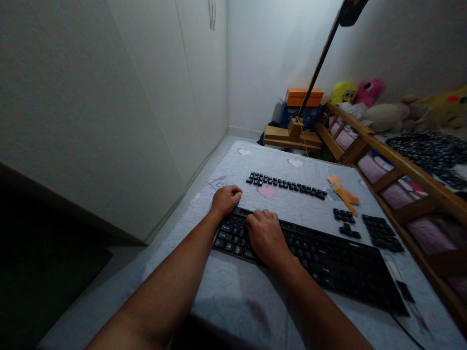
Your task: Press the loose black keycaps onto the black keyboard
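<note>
A black keyboard (335, 257) lies at a slant on the light patterned cloth, with keycaps on its left part and dark, bare-looking sections toward its right end. By its upper left corner is my left hand (226, 200), fingers curled in and closed; whatever they may hold is hidden. My right hand (268, 236) rests over the left part of the keyboard, fingers bent and pressed together at the keys. Their tips are covered, so I cannot see what they grip. Beyond the hands stretches a row of loose black keycaps (288, 184).
More loose keycaps (343, 216) lie at the right, beside a larger keycap group (383, 232). A yellow-handled brush (345, 200) rests on an orange cloth (352, 195). A slim tool (404, 291) lies past the keyboard's right end. A wooden bed rail (397, 160) borders the right.
</note>
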`<action>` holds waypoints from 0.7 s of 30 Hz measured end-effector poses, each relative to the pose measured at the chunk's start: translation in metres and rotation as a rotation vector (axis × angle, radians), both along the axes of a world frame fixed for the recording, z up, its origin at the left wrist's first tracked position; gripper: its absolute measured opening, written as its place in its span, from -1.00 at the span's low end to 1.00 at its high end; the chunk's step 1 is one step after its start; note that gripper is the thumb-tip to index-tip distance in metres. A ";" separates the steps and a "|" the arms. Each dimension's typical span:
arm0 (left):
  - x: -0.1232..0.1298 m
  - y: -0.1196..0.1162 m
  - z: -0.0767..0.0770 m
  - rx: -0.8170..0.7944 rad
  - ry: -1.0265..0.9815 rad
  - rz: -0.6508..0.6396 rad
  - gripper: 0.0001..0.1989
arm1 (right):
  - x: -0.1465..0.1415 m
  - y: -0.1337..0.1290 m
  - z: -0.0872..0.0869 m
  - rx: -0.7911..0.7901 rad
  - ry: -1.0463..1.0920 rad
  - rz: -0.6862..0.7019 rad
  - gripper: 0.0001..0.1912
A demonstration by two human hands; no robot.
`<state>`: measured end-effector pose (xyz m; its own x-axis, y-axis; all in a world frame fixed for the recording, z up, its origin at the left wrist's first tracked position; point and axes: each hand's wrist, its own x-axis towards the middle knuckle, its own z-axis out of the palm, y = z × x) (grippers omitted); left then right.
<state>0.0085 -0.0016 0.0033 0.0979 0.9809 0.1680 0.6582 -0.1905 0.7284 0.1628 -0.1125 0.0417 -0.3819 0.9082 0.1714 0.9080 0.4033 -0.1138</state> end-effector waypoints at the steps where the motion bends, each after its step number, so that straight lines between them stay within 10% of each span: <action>1: 0.000 0.000 0.000 -0.002 0.000 0.000 -0.77 | 0.000 0.000 0.000 -0.003 0.007 0.002 -0.82; 21: 0.000 -0.001 0.000 -0.003 -0.004 0.013 -0.78 | 0.004 -0.004 0.004 -0.064 0.089 -0.012 -0.86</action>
<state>0.0083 -0.0023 0.0035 0.0849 0.9825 0.1658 0.6578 -0.1803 0.7313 0.1669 -0.1163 0.0456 -0.3565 0.9229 0.1453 0.8978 0.3815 -0.2199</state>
